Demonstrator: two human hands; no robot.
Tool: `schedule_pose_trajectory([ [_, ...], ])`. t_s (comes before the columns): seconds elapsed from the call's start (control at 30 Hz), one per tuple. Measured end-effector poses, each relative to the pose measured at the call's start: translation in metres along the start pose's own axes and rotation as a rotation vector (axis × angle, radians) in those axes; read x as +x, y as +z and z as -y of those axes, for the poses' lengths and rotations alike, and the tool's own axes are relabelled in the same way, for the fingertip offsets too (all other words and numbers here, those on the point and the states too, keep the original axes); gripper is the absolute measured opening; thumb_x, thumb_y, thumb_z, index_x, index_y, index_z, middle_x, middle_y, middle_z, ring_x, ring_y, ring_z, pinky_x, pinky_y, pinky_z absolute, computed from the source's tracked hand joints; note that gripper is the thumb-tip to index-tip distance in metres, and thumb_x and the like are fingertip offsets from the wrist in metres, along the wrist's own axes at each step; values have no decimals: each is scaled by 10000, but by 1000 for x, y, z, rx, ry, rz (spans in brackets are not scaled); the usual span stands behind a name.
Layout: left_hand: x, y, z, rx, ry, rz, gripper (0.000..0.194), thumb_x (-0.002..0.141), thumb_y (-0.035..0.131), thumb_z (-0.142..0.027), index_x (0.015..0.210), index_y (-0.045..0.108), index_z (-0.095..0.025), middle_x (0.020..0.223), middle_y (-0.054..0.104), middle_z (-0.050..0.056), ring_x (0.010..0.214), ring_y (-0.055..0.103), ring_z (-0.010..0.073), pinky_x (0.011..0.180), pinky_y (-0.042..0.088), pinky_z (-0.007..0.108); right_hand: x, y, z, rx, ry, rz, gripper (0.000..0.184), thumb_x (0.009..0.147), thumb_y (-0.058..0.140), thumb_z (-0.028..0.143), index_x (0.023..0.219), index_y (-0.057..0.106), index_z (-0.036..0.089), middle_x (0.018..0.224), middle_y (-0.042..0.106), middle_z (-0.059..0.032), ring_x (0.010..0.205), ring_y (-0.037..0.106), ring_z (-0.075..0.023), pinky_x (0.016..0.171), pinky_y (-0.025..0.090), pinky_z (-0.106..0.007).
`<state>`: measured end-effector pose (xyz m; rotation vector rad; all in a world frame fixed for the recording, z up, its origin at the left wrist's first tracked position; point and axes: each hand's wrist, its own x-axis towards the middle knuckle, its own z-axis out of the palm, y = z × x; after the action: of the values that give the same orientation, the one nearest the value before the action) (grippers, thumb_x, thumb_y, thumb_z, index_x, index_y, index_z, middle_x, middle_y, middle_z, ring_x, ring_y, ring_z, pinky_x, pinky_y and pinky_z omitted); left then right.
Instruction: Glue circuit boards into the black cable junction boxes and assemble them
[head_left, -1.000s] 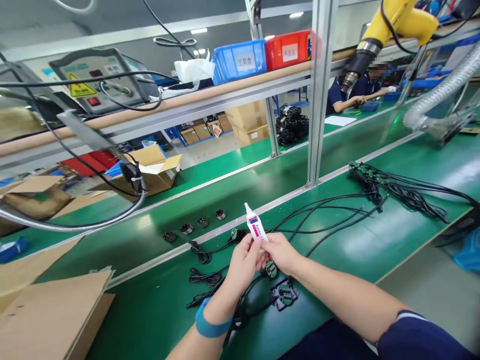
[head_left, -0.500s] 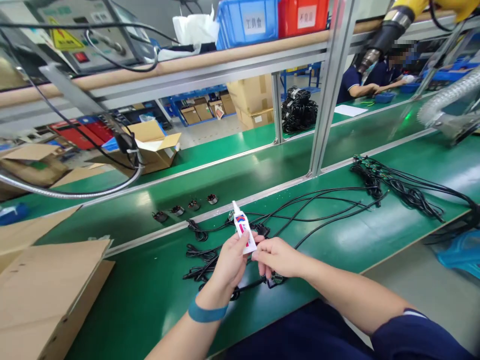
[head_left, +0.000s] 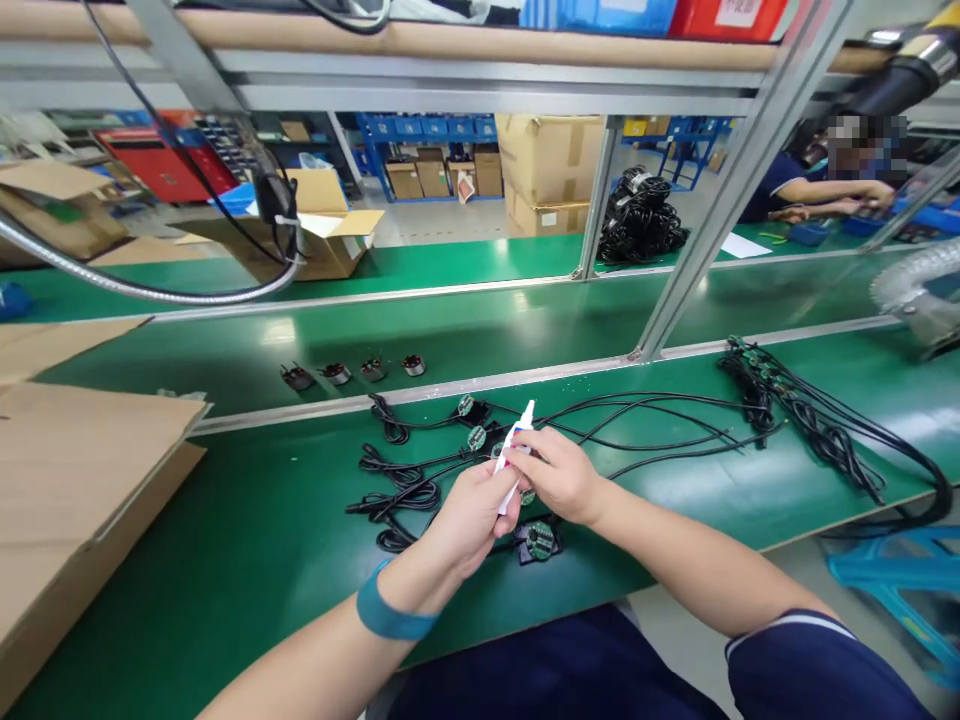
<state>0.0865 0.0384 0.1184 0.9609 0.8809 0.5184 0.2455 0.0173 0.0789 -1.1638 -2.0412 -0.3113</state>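
Note:
A white squeeze tube [head_left: 529,412] with a pointed nozzle is held over the green bench, its nozzle tilted up and away from me. My left hand [head_left: 466,512] is closed around its lower end. Higher up, the fingers of my right hand [head_left: 564,474] pinch the tube's side and partly cover its red and blue print. Below and beyond my hands lie small round green circuit boards [head_left: 540,541] on black pieces with black cables [head_left: 405,492] attached; my hands hide some of them.
Several small metal cylinders [head_left: 335,373] stand behind the metal rail [head_left: 480,385]. At left is a cardboard box [head_left: 90,480]; at right, bundled cables with boards [head_left: 750,385]. An aluminium post [head_left: 705,235] rises behind the bench. A co-worker's hands [head_left: 870,197] show at far right.
My right hand has moved from the tube's bottom end up to its side. The tube has turned, its nozzle now leaning right. The view has shifted downward, showing more circuit boards.

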Motion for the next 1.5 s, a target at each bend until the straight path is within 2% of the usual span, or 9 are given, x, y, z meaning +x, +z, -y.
schedule_pose_trajectory([
  [0.2,-2,-3,-13,3,17,198,331,770,711,-426,830,502,-178,612,626,-11,427,516,83,448,360,202,10,9,-24,74,-66,-66,193,957,529,192,1082,675,190,1101,726,-150,875,686,-221,687,545,-371],
  [0.37,2,-38,-29,242,220,375,433,896,517,-599,952,565,-172,737,683,50,609,635,151,577,469,263,34,19,-30,413,437,-246,216,972,517,350,997,676,206,1016,746,-106,732,704,-183,655,581,-345],
  [0.53,55,-125,-35,945,663,-166,277,891,597,-431,893,666,-163,924,707,103,934,636,258,871,492,413,79,33,-53,926,934,-485,274,855,691,436,932,612,184,973,747,-92,545,581,-95,511,480,-248],
  [0.63,97,-170,-22,1181,666,-264,353,875,646,-408,1091,658,-130,1120,692,154,1095,595,316,983,439,491,103,49,-65,1039,992,-339,291,724,809,364,875,643,178,850,736,-53,537,538,-86,505,448,-236],
  [0.73,126,-191,-5,1242,609,-218,431,882,653,-409,1203,624,-121,1109,693,144,1063,597,302,951,454,469,120,68,-64,841,923,-77,226,763,769,368,756,659,171,608,656,-13,534,559,-125,534,463,-266],
  [0.83,139,-196,6,1242,663,-183,298,907,627,-364,1113,670,-153,1004,696,102,1003,586,269,917,456,422,133,87,-60,497,692,192,188,804,724,337,724,665,178,622,647,-19,588,587,-154,593,477,-293],
  [1.07,145,-199,9,1222,709,-179,180,927,594,-310,961,714,-181,872,666,73,887,568,233,842,445,384,152,124,-70,115,140,455,140,855,655,269,750,610,187,723,591,-26,687,545,-166,637,427,-285],
  [1.3,147,-201,12,1190,721,-182,150,915,615,-292,947,717,-187,871,674,65,881,571,229,828,435,377,159,132,-66,67,59,607,161,875,614,213,730,544,197,736,552,-27,703,521,-179,653,389,-295],
  [1.5,146,-200,11,1195,711,-180,154,921,610,-292,936,715,-180,864,672,68,877,569,230,813,429,368,161,128,-68,57,35,591,204,871,610,180,701,498,201,708,514,-11,664,479,-159,625,358,-283],
])
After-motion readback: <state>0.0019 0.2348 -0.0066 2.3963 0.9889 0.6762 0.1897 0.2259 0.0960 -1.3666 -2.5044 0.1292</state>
